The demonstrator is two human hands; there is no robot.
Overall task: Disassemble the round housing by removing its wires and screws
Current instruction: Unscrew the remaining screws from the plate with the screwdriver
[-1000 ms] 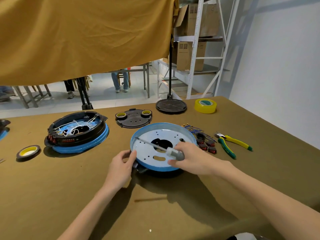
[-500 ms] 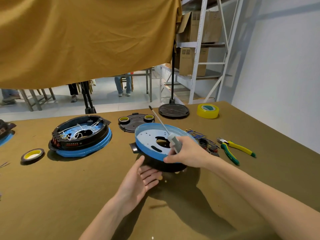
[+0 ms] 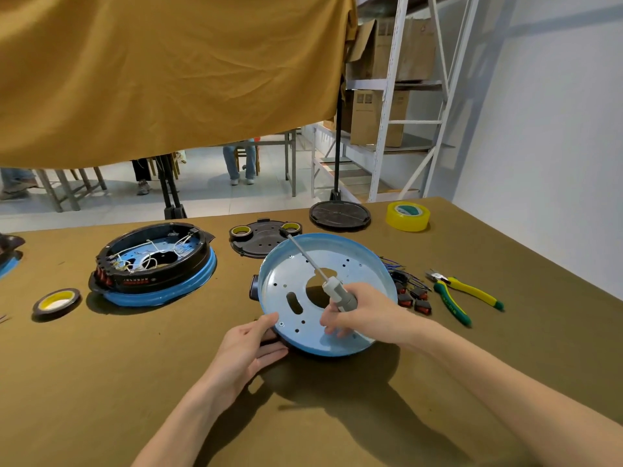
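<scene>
A round housing with a pale blue metal plate (image 3: 357, 264) and a black underside is tilted up toward me above the table's middle. My left hand (image 3: 249, 348) grips its near left edge from below. My right hand (image 3: 367, 315) reaches over the plate and holds a grey-handled screwdriver (image 3: 338, 294), whose shaft points up and left across the plate. A second round housing (image 3: 151, 267), black on a blue rim and full of white wires, lies at the left. Removed wires and red switches (image 3: 409, 291) lie just right of the tilted housing.
Green-and-yellow pliers (image 3: 462, 294) lie at the right. A black cover (image 3: 266, 239) with two small tape rolls and a black disc (image 3: 339, 214) sit behind. Yellow tape (image 3: 408, 215) is at the back right, another tape roll (image 3: 56, 302) at the left. An ochre cloth hangs overhead.
The housing went from lying flat to being lifted and tilted toward me. My left hand let go, opened, then took hold of the near left edge. The screwdriver stayed in my right hand.
</scene>
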